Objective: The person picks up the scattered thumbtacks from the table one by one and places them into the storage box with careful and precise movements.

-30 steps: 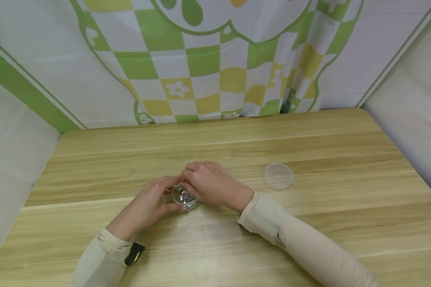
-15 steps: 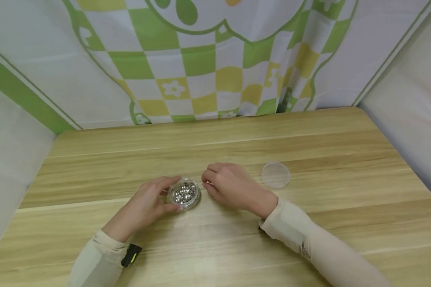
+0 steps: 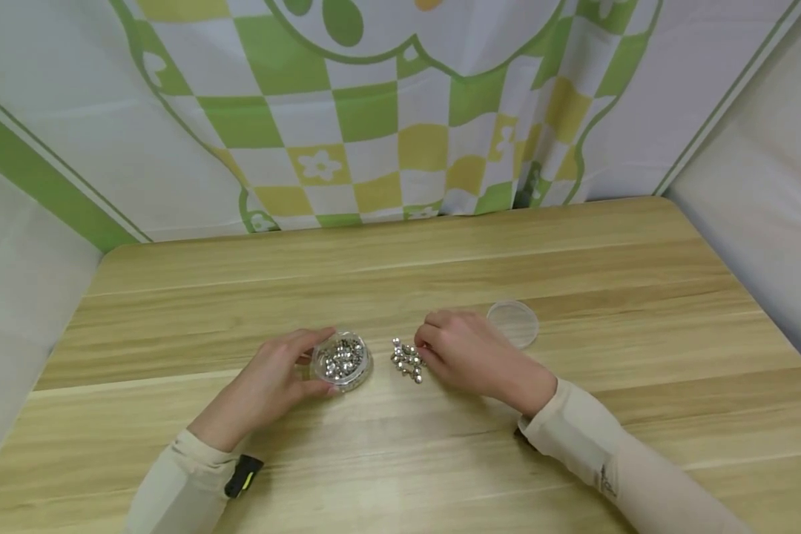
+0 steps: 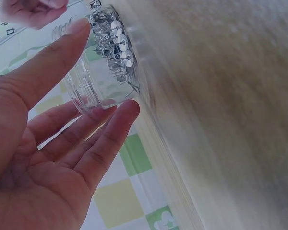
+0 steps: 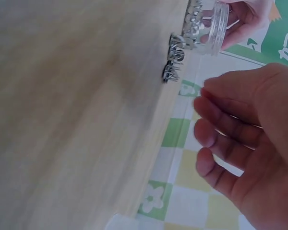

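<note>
A clear round jar (image 3: 359, 381) of silver thumbtacks stands on the table, left of its middle. My left hand (image 3: 274, 382) holds it from the left, thumb on the near side and fingers on the far side; the left wrist view shows tacks (image 4: 120, 43) with flat round heads through the wall. Just right of the jar lies a small loose heap of thumbtacks (image 3: 406, 361). Beside that heap is my right hand (image 3: 474, 356), its fingers loosely bent. Nothing shows between those fingers in the right wrist view, where the hand (image 5: 249, 129) is apart from the tacks (image 5: 173, 69).
A clear round lid (image 3: 512, 319) lies flat on the wooden table (image 3: 574, 282), behind and right of my right hand and partly covered by it. A curtain with green and yellow checks (image 3: 374, 111) hangs along the table's far edge.
My right hand has come out of the jar and moved right. A heap of thumbtacks now lies on the table where it passed. My left hand stays on the jar.
</note>
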Tool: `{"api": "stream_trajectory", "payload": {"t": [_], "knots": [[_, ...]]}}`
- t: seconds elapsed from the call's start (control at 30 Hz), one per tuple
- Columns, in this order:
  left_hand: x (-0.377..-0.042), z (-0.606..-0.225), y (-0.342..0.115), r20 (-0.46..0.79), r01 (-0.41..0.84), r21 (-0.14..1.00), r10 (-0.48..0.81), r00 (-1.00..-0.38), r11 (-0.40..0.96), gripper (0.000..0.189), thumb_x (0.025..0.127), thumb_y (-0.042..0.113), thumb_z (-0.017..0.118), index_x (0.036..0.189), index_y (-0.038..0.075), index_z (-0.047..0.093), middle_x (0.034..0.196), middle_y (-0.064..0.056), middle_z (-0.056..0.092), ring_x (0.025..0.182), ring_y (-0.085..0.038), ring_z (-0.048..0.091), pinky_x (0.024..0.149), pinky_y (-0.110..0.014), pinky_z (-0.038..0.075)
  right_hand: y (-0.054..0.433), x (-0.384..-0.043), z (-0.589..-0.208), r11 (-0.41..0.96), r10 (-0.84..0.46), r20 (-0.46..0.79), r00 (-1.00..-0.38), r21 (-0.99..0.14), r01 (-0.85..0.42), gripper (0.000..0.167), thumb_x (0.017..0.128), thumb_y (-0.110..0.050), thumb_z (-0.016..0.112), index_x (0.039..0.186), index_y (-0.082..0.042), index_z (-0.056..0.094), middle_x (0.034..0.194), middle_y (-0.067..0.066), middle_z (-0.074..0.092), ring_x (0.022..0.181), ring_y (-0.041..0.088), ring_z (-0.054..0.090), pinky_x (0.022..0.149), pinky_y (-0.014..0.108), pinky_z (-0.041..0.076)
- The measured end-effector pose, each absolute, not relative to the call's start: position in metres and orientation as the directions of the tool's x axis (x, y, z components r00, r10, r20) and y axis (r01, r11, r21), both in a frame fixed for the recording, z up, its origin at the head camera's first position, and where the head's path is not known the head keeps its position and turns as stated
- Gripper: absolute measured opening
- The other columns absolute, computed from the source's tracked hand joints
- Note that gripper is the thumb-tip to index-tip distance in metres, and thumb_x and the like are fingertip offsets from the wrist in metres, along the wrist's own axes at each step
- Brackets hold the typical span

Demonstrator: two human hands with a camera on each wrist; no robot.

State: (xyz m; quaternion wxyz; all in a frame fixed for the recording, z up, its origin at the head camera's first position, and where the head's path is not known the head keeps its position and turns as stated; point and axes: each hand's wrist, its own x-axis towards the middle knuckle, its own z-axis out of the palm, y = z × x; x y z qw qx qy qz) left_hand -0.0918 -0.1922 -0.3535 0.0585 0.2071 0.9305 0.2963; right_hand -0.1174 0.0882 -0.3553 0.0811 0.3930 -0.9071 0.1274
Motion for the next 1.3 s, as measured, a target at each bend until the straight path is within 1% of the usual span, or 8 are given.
{"api": "stream_trajectory", "payload": {"t": [0.17, 0.4, 0.63, 0.77, 0.87, 0.93, 1.13, 1.3], "knots": [[-0.092, -0.354, -0.192, 0.012, 0.349, 0.578, 0.42, -0.908, 0.738, 0.075, 0.069, 0.019, 0.086, 0.133, -0.002, 0.054, 0.124, -0.02, 0.064, 0.096, -0.03, 0.068, 0.084, -0.04, 0.06, 0.091, -0.115, -0.359, 0.687, -0.687, 0.168, -0.707, -0.168, -0.707, 0.018, 0.093, -0.015, 0.059, 0.078, -0.018, 0.068, 0.073, -0.008, 0.062, 0.062, 0.005, 0.054, 0.058, 0.026, 0.049], [-0.091, -0.356, -0.194, 0.027, 0.381, 0.544, 0.439, -0.898, 0.748, 0.076, 0.071, 0.021, 0.085, 0.135, -0.003, 0.052, 0.124, -0.019, 0.063, 0.096, -0.029, 0.067, 0.084, -0.04, 0.06, 0.089, -0.115, -0.361, 0.699, -0.69, 0.091, -0.718, -0.174, -0.694, 0.018, 0.093, -0.017, 0.06, 0.077, -0.019, 0.065, 0.072, -0.009, 0.06, 0.064, 0.006, 0.053, 0.056, 0.025, 0.046], [-0.088, -0.356, -0.196, 0.04, 0.403, 0.533, 0.454, -0.89, 0.744, 0.076, 0.074, 0.024, 0.083, 0.137, 0.0, 0.05, 0.128, -0.018, 0.061, 0.099, -0.028, 0.066, 0.087, -0.043, 0.059, 0.087, -0.115, -0.362, 0.704, -0.689, 0.067, -0.722, -0.173, -0.688, 0.018, 0.094, -0.016, 0.059, 0.077, -0.019, 0.065, 0.071, -0.009, 0.059, 0.063, 0.006, 0.052, 0.054, 0.025, 0.045], [-0.088, -0.356, -0.196, 0.056, 0.413, 0.531, 0.456, -0.888, 0.74, 0.078, 0.073, 0.028, 0.084, 0.138, 0.001, 0.05, 0.128, -0.016, 0.062, 0.102, -0.029, 0.065, 0.091, -0.045, 0.057, 0.086, -0.116, -0.358, 0.699, -0.691, 0.099, -0.716, -0.165, -0.696, 0.018, 0.094, -0.015, 0.058, 0.077, -0.017, 0.065, 0.072, -0.007, 0.06, 0.061, 0.006, 0.052, 0.052, 0.024, 0.044], [-0.089, -0.357, -0.195, 0.068, 0.414, 0.53, 0.449, -0.891, 0.74, 0.077, 0.074, 0.033, 0.082, 0.137, 0.002, 0.052, 0.127, -0.015, 0.063, 0.102, -0.027, 0.066, 0.091, -0.044, 0.057, 0.081, -0.118, -0.352, 0.688, -0.691, 0.156, -0.706, -0.159, -0.708, 0.016, 0.093, -0.015, 0.059, 0.079, -0.017, 0.066, 0.075, -0.006, 0.063, 0.062, 0.006, 0.055, 0.053, 0.024, 0.047], [-0.089, -0.357, -0.195, 0.066, 0.404, 0.531, 0.44, -0.896, 0.744, 0.075, 0.075, 0.034, 0.082, 0.137, 0.003, 0.053, 0.127, -0.014, 0.064, 0.099, -0.025, 0.066, 0.088, -0.043, 0.058, 0.074, -0.12, -0.347, 0.676, -0.694, 0.18, -0.697, -0.169, -0.717, 0.013, 0.094, -0.016, 0.059, 0.083, -0.016, 0.067, 0.079, -0.006, 0.065, 0.065, 0.007, 0.057, 0.057, 0.024, 0.05], [-0.09, -0.356, -0.194, 0.037, 0.367, 0.555, 0.419, -0.907, 0.746, 0.073, 0.076, 0.031, 0.082, 0.136, 0.002, 0.053, 0.133, -0.015, 0.061, 0.101, -0.026, 0.067, 0.089, -0.042, 0.058, 0.04, -0.125, -0.334, 0.628, -0.722, 0.214, -0.658, -0.197, -0.753, 0.012, 0.096, -0.021, 0.059, 0.094, -0.016, 0.07, 0.09, -0.005, 0.069, 0.077, 0.009, 0.065, 0.07, 0.028, 0.057], [-0.091, -0.355, -0.194, 0.021, 0.348, 0.563, 0.408, -0.913, 0.75, 0.072, 0.075, 0.029, 0.083, 0.136, 0.004, 0.054, 0.134, -0.015, 0.061, 0.102, -0.027, 0.067, 0.089, -0.043, 0.058, 0.014, -0.13, -0.336, 0.599, -0.735, 0.244, -0.632, -0.203, -0.775, 0.016, 0.098, -0.022, 0.056, 0.096, -0.017, 0.071, 0.092, -0.006, 0.07, 0.077, 0.006, 0.064, 0.07, 0.025, 0.057]]}}
